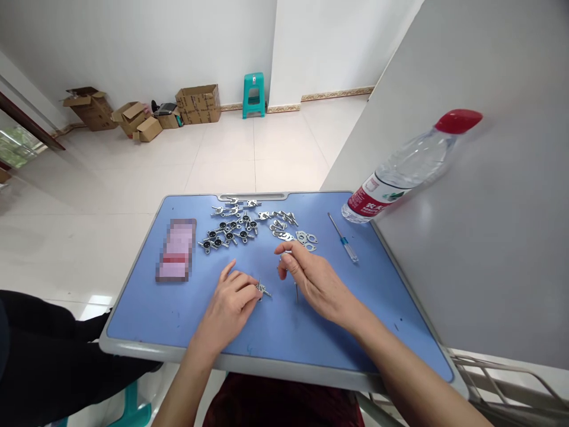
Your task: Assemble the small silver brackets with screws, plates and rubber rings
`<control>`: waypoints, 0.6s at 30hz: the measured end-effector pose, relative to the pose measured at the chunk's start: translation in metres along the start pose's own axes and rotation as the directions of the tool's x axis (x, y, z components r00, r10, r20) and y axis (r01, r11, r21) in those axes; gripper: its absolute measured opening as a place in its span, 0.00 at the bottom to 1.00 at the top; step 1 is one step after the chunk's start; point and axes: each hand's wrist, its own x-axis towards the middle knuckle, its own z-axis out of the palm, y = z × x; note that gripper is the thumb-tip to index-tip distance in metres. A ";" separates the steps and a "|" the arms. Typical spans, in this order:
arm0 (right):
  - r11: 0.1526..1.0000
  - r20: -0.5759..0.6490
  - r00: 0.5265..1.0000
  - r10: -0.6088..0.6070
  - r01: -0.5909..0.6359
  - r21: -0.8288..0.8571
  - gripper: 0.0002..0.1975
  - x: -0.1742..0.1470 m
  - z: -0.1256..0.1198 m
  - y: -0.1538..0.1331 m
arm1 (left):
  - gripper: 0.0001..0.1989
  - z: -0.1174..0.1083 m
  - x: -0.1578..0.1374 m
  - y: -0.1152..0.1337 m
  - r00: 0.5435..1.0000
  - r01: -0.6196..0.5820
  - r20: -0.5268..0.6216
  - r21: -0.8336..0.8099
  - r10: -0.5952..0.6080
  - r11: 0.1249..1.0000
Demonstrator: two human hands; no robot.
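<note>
My left hand (pixel 233 301) rests on the blue table with its fingertips closed on a small metal fitting (pixel 265 290), which has a thin pin standing up and a stub pointing right. To its right, my right hand (pixel 313 279) hovers with thumb and fingers curled together; a bit of shiny metal shows at the fingertips, too small to name. Beneath that hand a thin metal pin (pixel 297 292) is partly visible. Just beyond the fingers lie flat oval metal plates with holes (pixel 310 238). Several metal fittings with black round centres (pixel 229 236) are grouped farther left.
More metal parts (pixel 233 207) lie near the table's (pixel 146 320) far edge. A screwdriver (pixel 347 243) and a large water bottle (pixel 377 196) are at the right, by a grey panel. A blurred-out pink item (pixel 176 249) lies left. Cardboard boxes (pixel 200 105) and a green stool (pixel 253 98) stand beyond.
</note>
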 end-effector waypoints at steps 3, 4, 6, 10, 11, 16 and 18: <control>0.998 0.017 1.000 0.022 -0.023 0.054 0.12 0.000 0.000 -0.001 | 0.10 0.000 0.000 0.000 1.000 0.000 0.001 0.007 0.000 1.000; 0.996 0.014 0.999 0.032 -0.033 0.078 0.11 0.000 0.000 -0.001 | 0.10 0.000 0.000 0.000 1.000 -0.001 0.000 0.010 0.001 1.000; 0.990 0.007 0.999 0.044 -0.044 0.132 0.09 0.000 0.000 0.000 | 0.10 0.000 0.000 0.000 1.000 -0.006 -0.001 0.015 0.006 1.000; 0.975 -0.010 1.000 -0.020 0.022 0.222 0.09 -0.003 0.000 0.000 | 0.10 0.001 0.000 0.000 1.000 -0.013 -0.001 0.018 0.013 1.000; 0.973 -0.018 0.998 -0.053 0.056 0.225 0.10 -0.004 0.001 0.000 | 0.10 0.001 0.000 0.000 1.000 -0.014 -0.001 0.018 0.014 1.000; 0.964 0.000 0.980 -0.198 0.194 0.179 0.12 -0.006 0.005 -0.001 | 0.11 0.001 0.000 0.000 1.000 -0.015 0.003 0.019 0.015 1.000; 0.960 0.015 0.974 -0.225 0.220 0.172 0.12 -0.006 0.006 -0.001 | 0.11 0.001 0.000 0.000 1.000 -0.014 0.004 0.019 0.014 1.000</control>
